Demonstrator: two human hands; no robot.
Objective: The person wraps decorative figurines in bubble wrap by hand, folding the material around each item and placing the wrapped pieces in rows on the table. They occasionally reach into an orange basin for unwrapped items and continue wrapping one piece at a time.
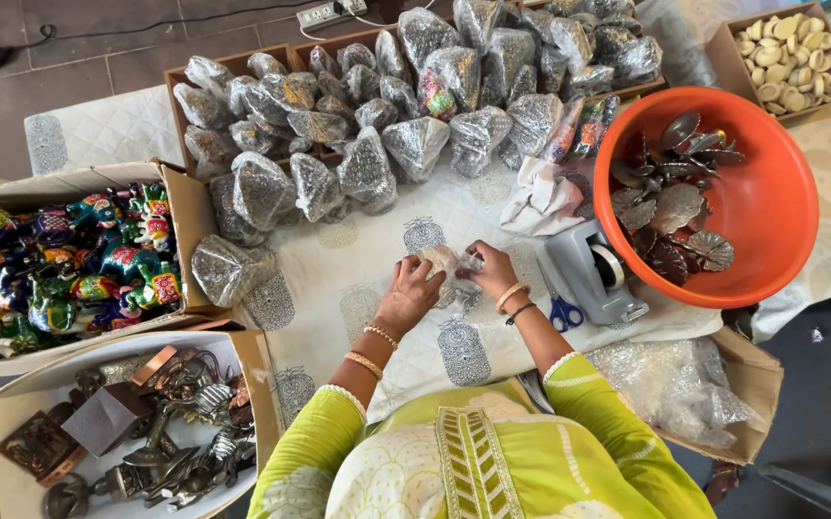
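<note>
My left hand [409,292] and my right hand [490,270] meet over the white patterned tablecloth [338,269]. Together they grip a small pale object in a clear crinkly plastic bag [452,267]. Both wrists carry bangles, and my sleeves are lime green. What exactly lies inside the wrapping is too small to tell.
Several silvery wrapped packets [415,144] fill wooden trays [177,77] at the back. An orange basin [771,207] of dark metal leaves, a grey tape dispenser [593,274] and blue scissors [563,311] sit right. Boxes of painted elephants [69,259] and metal figures [146,432] stand left.
</note>
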